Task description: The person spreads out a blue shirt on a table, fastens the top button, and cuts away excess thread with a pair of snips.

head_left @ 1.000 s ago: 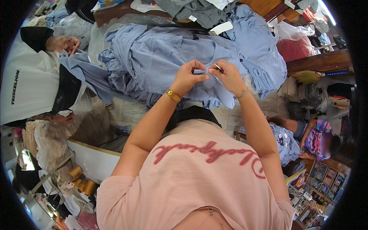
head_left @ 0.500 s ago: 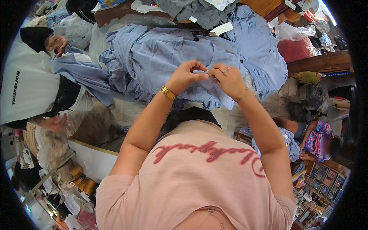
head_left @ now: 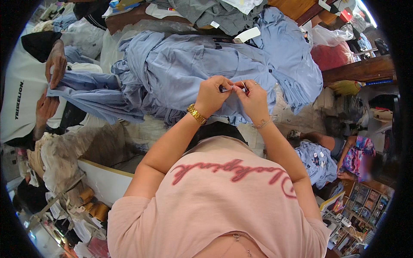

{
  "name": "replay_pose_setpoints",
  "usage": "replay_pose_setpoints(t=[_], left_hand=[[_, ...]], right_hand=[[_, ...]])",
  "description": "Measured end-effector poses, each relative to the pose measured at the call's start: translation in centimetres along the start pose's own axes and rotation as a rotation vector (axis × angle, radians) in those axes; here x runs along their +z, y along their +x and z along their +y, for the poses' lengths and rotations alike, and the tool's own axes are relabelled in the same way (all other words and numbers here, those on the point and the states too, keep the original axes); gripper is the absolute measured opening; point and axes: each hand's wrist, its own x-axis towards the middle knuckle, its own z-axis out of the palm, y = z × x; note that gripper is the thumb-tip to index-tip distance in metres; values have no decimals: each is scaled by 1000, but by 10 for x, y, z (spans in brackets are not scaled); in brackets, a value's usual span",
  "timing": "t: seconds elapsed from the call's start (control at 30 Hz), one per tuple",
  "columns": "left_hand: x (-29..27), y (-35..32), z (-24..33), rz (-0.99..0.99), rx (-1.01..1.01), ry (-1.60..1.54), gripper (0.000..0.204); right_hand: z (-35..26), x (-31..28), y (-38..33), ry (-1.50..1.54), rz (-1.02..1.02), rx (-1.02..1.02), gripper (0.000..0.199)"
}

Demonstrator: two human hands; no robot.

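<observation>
My left hand [head_left: 212, 95] and my right hand [head_left: 254, 101] meet over a heap of light blue garments [head_left: 180, 64], fingertips pinched together. Between them is a tiny pale bit, too small to name. A thin shiny sliver shows by the right fingers, its kind unclear. On my left wrist is a gold watch [head_left: 196, 114]; a thin bracelet [head_left: 262, 123] circles the right. Labels and a white tag [head_left: 248, 34] lie on the heap's far side. At the left, a person in a white shirt [head_left: 19, 94] holds one end of blue cloth [head_left: 90, 92] in both hands.
Grey cloth [head_left: 211, 15] is piled beyond the heap. A white-sided box [head_left: 103, 180] stands near left, with brown thread cones [head_left: 99, 210] below it. Another person [head_left: 357, 152] sits at the right with blue garments [head_left: 316, 163]. A broom [head_left: 348, 87] lies farther up.
Both my hands have come slightly nearer, still pinched together. The person at the left has brought both hands together on the blue cloth and pulled it straighter.
</observation>
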Motion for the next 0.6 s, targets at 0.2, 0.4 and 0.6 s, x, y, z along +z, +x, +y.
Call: replay_pose_setpoints(t=[0.2,0.4,0.6], left_hand=[[-1,0,-6,63,357,258,13],[-8,6,-9,-199,-110,-351,15],[-9,15,2,-302,-206,-257,19]], right_hand=[[10,15,-5,219,17,253,13],[17,14,-6,266,32,155,12],[21,6,-3,324,-49,199,11]])
